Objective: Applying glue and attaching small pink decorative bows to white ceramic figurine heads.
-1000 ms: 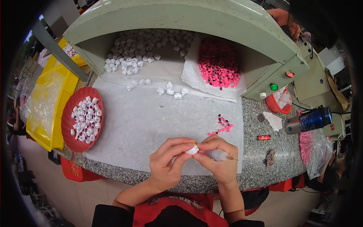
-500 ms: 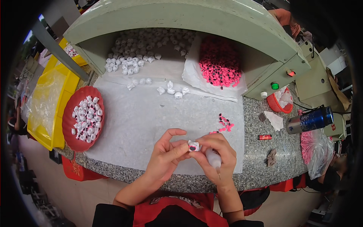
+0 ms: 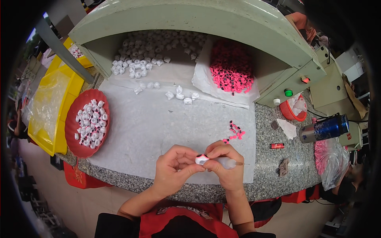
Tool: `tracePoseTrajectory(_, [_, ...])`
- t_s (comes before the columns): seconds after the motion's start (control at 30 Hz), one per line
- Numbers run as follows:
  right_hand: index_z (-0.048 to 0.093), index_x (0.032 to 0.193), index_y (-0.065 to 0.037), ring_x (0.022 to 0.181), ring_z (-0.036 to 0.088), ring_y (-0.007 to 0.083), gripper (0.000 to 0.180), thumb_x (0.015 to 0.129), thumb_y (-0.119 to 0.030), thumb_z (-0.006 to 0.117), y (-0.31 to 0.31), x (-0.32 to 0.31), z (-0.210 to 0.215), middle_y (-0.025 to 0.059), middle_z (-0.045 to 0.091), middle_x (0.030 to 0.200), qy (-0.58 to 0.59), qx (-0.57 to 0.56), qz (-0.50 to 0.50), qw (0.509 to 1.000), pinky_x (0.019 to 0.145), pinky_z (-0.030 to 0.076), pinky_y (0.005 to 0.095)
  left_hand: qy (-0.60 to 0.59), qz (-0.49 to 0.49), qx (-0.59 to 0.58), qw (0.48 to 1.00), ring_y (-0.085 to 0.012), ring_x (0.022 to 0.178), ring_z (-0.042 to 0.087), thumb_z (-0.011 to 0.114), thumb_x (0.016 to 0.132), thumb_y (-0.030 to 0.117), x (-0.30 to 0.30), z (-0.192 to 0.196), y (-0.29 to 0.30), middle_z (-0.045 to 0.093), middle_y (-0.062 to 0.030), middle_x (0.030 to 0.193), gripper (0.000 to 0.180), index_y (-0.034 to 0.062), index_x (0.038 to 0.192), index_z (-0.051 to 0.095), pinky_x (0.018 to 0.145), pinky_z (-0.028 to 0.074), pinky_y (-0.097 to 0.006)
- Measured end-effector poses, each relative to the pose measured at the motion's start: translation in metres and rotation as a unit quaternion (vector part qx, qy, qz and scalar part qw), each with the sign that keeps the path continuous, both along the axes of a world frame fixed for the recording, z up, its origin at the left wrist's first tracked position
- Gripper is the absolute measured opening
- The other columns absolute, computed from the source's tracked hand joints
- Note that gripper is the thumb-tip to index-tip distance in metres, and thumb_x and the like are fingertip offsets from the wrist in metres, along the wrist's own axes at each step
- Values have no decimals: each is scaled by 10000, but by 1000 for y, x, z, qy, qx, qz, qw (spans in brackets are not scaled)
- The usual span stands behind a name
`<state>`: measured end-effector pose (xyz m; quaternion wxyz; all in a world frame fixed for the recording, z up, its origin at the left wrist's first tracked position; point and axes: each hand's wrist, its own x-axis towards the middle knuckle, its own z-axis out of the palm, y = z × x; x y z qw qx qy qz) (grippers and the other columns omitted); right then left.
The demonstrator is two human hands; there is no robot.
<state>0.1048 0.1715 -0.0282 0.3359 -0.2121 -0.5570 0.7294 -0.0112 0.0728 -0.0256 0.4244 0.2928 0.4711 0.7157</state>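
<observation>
Head camera: the left hand (image 3: 173, 168) is pinching one side of a small, rounded white piece with pink-and-black patches (image 3: 201, 161); the right hand (image 3: 230, 174) is pinching its other side while cradling a translucent, needle-tipped bottle (image 3: 227, 162). The piece is sitting between both sets of fingertips, over the white paper sheet (image 3: 139, 135). It is looking light, stiff and perhaps slippery, its plain sides offering the safer hold. Unlike half a second ago, the patches are showing along its upper edge, the needle is pointing rightward, and the left forefinger is curling inward.
</observation>
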Motion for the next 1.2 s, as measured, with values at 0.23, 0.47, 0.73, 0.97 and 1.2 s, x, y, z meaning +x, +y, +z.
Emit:
tracePoseTrajectory(0.23, [597, 833, 2, 690, 559, 134, 113, 739, 0, 660, -3, -15, -13, 106, 550, 883, 4, -66, 47, 997, 549, 467, 225, 9, 11, -7, 1000, -204, 749, 638, 602, 767, -69, -9, -9, -8, 607, -148, 847, 201, -53, 948, 516, 644, 533, -267])
tracePoseTrajectory(0.47, [574, 786, 0, 673, 560, 122, 93, 756, -32, 656, -17, -41, -25, 121, 549, 905, -43, -88, 15, 995, 529, 459, 219, -61, 5, -59, 996, -193, 751, 638, 582, 788, -54, -32, -20, -16, 623, -143, 849, 162, -41, 941, 530, 648, 530, -265])
tracePoseTrajectory(0.73, [546, 799, -6, 643, 557, 107, 120, 729, -37, 639, -28, -74, -19, 122, 588, 942, -168, 11, -14, 986, 530, 445, 224, 278, 336, -139, 889, -112, 714, 597, 623, 766, 3, -117, -39, -51, 627, -79, 870, 193, -11, 956, 593, 618, 477, -229])
tracePoseTrajectory(0.97, [546, 897, -1, 672, 563, 126, 203, 711, -9, 627, -9, -47, -9, 109, 588, 900, -205, 12, -65, 976, 521, 460, 228, 646, 416, -250, 589, -248, 793, 586, 656, 722, 81, -190, -28, -25, 581, -85, 933, 300, 93, 1017, 604, 649, 478, -328])
tracePoseTrajectory(1.2, [461, 994, -16, 747, 540, 143, 317, 710, 57, 581, -19, -3, -9, 72, 510, 869, -159, 32, -100, 982, 575, 480, 256, 651, 286, -349, 611, -292, 739, 591, 622, 717, 74, -189, -61, 56, 578, -133, 871, 301, 78, 1016, 593, 632, 489, -376])
